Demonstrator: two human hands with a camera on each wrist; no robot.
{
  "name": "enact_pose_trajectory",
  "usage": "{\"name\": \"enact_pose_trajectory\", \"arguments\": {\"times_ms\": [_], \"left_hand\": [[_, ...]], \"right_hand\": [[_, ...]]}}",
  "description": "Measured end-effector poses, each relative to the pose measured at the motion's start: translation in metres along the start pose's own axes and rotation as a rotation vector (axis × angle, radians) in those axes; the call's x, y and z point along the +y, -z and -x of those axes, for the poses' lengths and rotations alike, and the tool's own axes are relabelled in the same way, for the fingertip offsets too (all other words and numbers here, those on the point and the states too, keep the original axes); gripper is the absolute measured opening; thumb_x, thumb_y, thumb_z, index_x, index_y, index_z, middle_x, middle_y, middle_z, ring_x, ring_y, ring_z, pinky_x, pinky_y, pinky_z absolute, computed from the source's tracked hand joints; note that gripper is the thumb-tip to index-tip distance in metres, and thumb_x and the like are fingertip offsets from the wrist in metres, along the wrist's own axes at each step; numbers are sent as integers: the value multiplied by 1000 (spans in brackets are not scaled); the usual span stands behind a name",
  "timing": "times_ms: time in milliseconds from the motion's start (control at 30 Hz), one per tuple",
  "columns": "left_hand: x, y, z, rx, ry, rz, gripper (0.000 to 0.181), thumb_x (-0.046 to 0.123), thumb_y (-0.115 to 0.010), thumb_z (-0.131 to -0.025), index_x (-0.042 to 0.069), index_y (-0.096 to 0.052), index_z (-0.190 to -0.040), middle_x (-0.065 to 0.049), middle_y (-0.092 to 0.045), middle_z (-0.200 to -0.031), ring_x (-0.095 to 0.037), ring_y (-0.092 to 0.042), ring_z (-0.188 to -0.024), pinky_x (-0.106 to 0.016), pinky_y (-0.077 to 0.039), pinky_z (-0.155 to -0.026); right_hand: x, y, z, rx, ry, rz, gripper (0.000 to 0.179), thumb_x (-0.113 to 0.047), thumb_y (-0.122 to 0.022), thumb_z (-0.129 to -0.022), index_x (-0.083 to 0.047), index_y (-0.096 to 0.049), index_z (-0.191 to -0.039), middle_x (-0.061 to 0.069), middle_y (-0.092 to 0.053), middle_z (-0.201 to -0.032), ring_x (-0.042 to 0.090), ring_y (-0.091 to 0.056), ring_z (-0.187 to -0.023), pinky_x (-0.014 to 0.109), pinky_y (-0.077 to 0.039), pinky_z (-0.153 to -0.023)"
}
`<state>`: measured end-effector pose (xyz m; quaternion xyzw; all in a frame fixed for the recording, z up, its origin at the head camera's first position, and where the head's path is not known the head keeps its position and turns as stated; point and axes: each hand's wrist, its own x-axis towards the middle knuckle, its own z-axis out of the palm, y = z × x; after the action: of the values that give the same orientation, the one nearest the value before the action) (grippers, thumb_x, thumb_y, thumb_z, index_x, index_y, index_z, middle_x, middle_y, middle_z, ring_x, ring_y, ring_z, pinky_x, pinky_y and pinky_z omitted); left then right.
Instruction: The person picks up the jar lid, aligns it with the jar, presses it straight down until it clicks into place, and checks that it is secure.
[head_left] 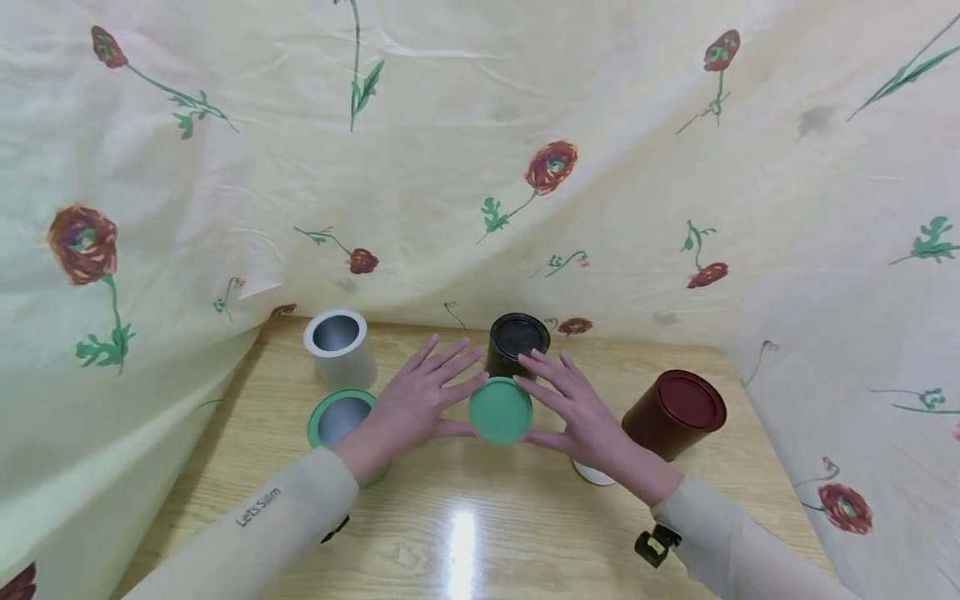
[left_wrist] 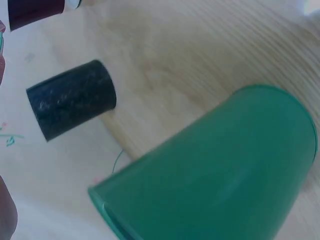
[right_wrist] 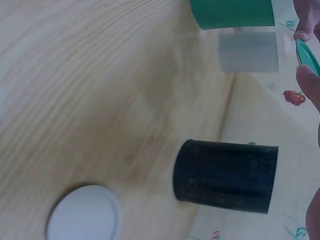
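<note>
Between my two hands is a round green lid (head_left: 500,410), raised above the table. My left hand (head_left: 420,396) pinches its left edge with thumb and index finger, other fingers spread. At the opposite edge my right hand (head_left: 579,412) pinches it the same way. In the right wrist view the lid (right_wrist: 307,57) appears edge-on between the thumbs. Left of the lid stands the open green canister (head_left: 322,425), partly covered by my left forearm; it looms large in the left wrist view (left_wrist: 215,175). Just behind the lid is a black canister (head_left: 517,337) with its lid on.
A white open canister (head_left: 341,358) stands at the back left. On the right is a dark red lidded canister (head_left: 675,412). A white lid (head_left: 592,473) lies flat on the wooden table (head_left: 405,542), partly under my right wrist. Flowered cloth (head_left: 420,167) hangs behind and along both sides.
</note>
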<state>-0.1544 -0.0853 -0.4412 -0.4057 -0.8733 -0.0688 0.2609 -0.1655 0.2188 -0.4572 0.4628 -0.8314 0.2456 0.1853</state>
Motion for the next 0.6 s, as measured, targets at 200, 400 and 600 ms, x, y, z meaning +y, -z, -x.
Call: {"name": "enact_pose_trajectory", "arguments": {"times_ms": [200, 400, 600], "left_hand": [[-10, 14, 3, 20, 21, 17, 82, 63, -90, -74, 22, -72, -142, -7, -56, -159, -32, -47, -152, -55, -29, -129], [-20, 25, 8, 64, 17, 6, 81, 60, -92, -72, 19, -74, -139, -8, -57, -159, -33, -49, -149, -57, -35, -125], [-32, 34, 16, 115, 24, 10, 82, 60, -94, -67, 16, -77, -134, -11, -61, -154, -35, -53, -146, -56, -31, -128]], "right_hand": [[-2, 0, -19, 24, 36, -5, 90, -23, -104, -65, -3, -66, -144, 19, -50, -161, 38, -41, -154, 66, -25, -127], [-3, -2, -38, 75, 108, -9, 91, -22, -104, -63, 0, -65, -143, 24, -52, -158, 40, -43, -152, 59, -21, -131], [-6, -8, -55, 73, 121, -34, 90, -23, -104, -65, -2, -65, -144, 22, -51, -159, 43, -43, -151, 61, -20, -131]]}}
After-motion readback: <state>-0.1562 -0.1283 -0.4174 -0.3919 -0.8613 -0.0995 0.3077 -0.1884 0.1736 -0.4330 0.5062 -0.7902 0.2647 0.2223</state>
